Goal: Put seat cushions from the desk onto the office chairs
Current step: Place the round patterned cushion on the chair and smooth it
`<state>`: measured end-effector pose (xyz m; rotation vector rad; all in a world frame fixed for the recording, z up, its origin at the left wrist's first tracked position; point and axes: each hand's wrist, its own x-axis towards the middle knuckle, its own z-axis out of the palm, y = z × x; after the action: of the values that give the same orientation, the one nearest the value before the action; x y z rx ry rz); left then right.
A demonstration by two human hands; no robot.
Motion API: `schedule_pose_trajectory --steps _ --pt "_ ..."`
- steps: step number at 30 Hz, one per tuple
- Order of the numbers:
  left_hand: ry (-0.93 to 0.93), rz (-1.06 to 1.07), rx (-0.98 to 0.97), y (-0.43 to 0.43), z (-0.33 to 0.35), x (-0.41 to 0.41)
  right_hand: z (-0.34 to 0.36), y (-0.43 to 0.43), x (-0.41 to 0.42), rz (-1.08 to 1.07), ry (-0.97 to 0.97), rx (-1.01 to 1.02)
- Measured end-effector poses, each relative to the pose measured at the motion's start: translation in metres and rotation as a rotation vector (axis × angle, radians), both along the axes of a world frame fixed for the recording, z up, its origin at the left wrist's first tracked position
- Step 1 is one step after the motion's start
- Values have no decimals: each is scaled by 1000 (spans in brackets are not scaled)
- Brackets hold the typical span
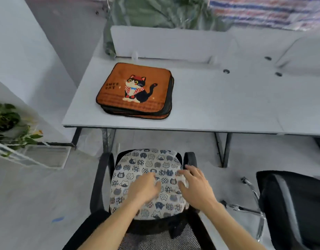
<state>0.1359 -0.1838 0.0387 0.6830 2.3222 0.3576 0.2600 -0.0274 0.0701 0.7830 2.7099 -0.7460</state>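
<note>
My left hand (144, 188) and right hand (195, 184) lie open, gripping nothing, on the white cat-print fabric cushion (137, 170) covering the black armchair (99, 179); orange cat cushions (135, 91) sit stacked on the grey desk (218, 105) beyond.

Two bare forearms come into view from the bottom edge, with no sleeves, cuffs or gloves covering them as far as the picture reaches. Fine hair shows along the left forearm. The left hand (144, 189) and the right hand (196, 186) carry no rings, watch or bands on the wrists. Both hands are blurred, so nails and finer marks cannot be made out.
</note>
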Motion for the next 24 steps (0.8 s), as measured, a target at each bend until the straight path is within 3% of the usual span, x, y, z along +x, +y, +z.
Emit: schedule_pose_trajectory --steps 8,16,24 --pt "443 116 -58 59 125 -13 115 96 4 159 235 192" --pt "597 293 -43 94 200 -1 206 174 -13 255 314 323" --pt "702 389 22 85 244 -35 249 199 -72 298 343 370"
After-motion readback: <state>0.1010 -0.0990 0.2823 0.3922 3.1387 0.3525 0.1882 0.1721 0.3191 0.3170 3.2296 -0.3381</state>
